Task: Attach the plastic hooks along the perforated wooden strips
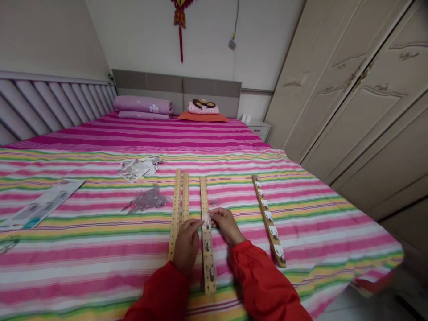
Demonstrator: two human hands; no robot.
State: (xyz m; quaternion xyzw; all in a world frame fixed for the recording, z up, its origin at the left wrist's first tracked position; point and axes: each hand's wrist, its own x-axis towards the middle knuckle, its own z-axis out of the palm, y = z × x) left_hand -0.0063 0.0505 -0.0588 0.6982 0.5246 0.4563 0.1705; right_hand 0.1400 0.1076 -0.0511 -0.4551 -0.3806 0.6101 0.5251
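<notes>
A wooden strip with rows of small holes [203, 198] lies lengthwise on the striped sheet in front of me. Over its middle is a clear adhesive hook [206, 221], its left edge pinched by my left hand [187, 243]. From the other side, my right hand [228, 225] pinches the same hook near its upper right corner. Closer to me, two more metal hooks sit on the strip, a middle one [207, 245] and a lower one [211, 273]. Left of it lie two bare perforated strips, a longer one [175, 209] and a shorter one [185, 196], the latter partly behind my left hand.
At right lies a strip with several white-backed hooks [268, 216]. Leftward are a pile of clear plastic pieces [149, 199], some clear packets [135, 169], a long package [45, 203] and scissors [8, 244]. Folded bedding [143, 104] rests by the headboard; a wardrobe [354, 98] stands right.
</notes>
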